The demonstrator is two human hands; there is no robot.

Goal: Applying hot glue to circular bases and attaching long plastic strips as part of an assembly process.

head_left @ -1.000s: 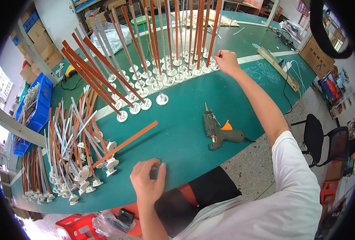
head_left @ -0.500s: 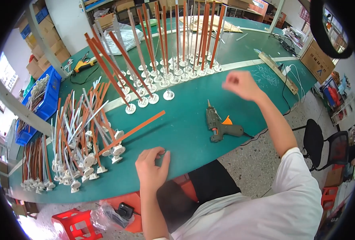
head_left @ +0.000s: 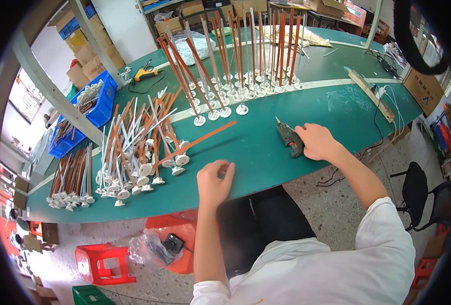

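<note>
I see the green worktop filling most of the view, its near edge curving just in front of the body. Toward the far edge stands a dense row of upright rods on round white bases, orange and white, set on their feet in lines, which looks like finished pieces parked out of the way. Near the left end lies a loose heap of the same rods, tipped over and crossing one another, with a smaller bundle beyond it at the left corner. One single orange rod lies flat, angled from the heap toward the middle, apart from the rest as if singled out.

My right hand rests on the dark glue gun, which lies on its side right of centre; the fingers curl over its handle end, though I cannot tell if they are fully clamped. My left hand sits at the near edge, fingers bent and loosely together, holding nothing I can make out.

Open green surface lies between the two hands and toward the right end, where a power strip and cables run.
</note>
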